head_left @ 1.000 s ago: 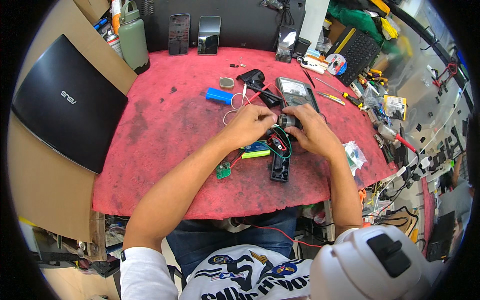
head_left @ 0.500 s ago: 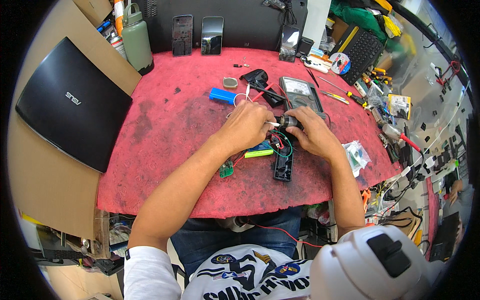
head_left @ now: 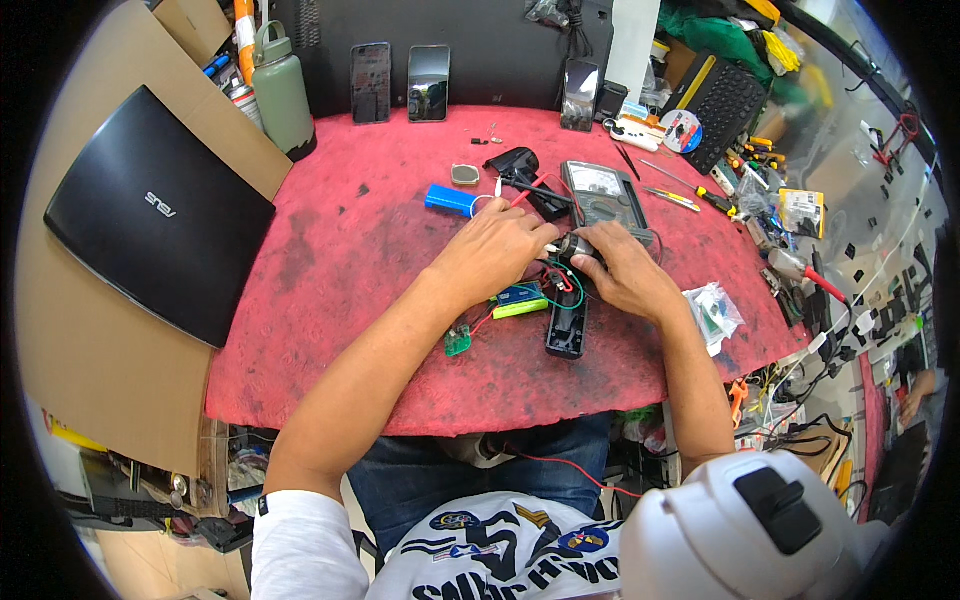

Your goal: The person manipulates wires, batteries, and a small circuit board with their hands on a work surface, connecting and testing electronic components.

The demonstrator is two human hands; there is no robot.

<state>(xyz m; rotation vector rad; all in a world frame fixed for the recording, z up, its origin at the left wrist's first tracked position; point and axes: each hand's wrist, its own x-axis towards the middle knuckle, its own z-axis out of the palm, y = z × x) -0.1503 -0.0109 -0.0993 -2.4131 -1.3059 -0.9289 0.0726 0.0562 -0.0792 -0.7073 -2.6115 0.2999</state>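
My right hand (head_left: 622,268) is closed around a dark cylindrical part with a metallic band (head_left: 573,246), over the middle of the red mat. Close against it, the fingers of my left hand (head_left: 497,243) pinch a slim white cable plug (head_left: 551,249), its tip at the part's near side; whether it is inserted I cannot tell. Just below lies an open black plastic casing (head_left: 566,332), with red and green wires (head_left: 570,290) running up from it. Beside the casing are a yellow-green battery cell (head_left: 520,309) and a small green circuit board (head_left: 458,341).
Beyond my hands lie a blue block (head_left: 450,200), a black shell piece (head_left: 514,160) and an analog multimeter (head_left: 603,200). A closed black laptop (head_left: 160,215) rests at left near a green bottle (head_left: 283,100). Tools and a clear plastic bag (head_left: 713,315) lie on the right.
The whole view has shifted slightly. My left fingers have closed in around the white plug, and less of it shows. My right hand keeps its hold on the cylindrical part.
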